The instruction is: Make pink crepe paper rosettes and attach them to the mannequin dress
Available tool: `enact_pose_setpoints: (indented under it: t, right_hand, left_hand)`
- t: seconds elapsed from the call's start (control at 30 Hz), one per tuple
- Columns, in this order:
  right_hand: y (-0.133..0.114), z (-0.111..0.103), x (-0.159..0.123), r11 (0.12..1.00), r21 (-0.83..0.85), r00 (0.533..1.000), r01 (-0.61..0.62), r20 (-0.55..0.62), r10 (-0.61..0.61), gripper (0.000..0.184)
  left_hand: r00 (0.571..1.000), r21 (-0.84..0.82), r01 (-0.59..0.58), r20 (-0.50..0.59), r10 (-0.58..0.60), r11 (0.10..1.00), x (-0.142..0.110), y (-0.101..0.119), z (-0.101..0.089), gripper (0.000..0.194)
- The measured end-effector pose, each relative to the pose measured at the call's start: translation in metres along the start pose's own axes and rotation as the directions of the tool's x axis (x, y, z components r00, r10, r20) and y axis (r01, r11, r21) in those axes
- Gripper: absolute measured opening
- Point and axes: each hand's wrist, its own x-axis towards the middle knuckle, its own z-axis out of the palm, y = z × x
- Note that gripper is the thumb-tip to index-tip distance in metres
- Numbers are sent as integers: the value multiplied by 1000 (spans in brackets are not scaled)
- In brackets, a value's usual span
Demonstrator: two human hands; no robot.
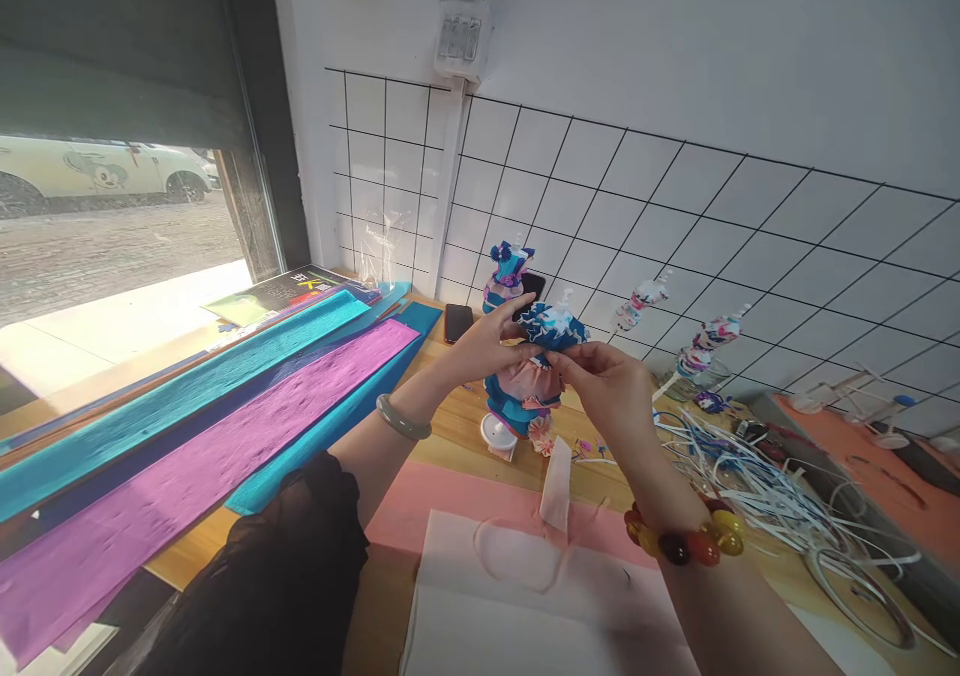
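A small dress form (498, 434) on a round white base stands on the wooden table, dressed in a pink and blue ruffled paper dress (520, 381). At its top sits a dark blue ruffle (553, 328) with white-edged frills. My left hand (499, 341) is closed on the ruffle's left side, thumb in front. From the right, my right hand (611, 381) pinches the ruffle's lower edge. Its fingertips are partly hidden. A pink pleated paper flower (541, 436) lies by the base, near a pale paper strip (556, 486).
Purple crepe paper (300, 426) and turquoise crepe paper (187, 386) stretch along the left. Behind stand another dressed form (506, 274) and a phone (458, 323). Tangled white and blue strips (742, 476) lie right. White sheets (480, 596) cover the front.
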Motion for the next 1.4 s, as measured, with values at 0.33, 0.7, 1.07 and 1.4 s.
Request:
enact_pose_setpoints:
  t: [0.33, 0.7, 1.07, 1.4]
  right_hand:
    - [25, -6, 32, 977, 190, 948, -100, 317, 35, 32]
    - [64, -14, 23, 976, 189, 949, -108, 311, 45, 43]
    - [106, -19, -40, 959, -267, 889, 90, 455, 43, 22]
    - [108, -37, -51, 871, -444, 840, 208, 538, 74, 26]
  left_hand:
    - [1000, -34, -1, 22, 2, 999, 2, -1, -1, 78]
    - [1000, -32, 17, 17, -17, 999, 2, -3, -2, 79]
    - [999, -33, 36, 20, -36, 999, 2, -2, -2, 80]
    - [999, -47, 53, 11, -53, 997, 3, -5, -2, 81]
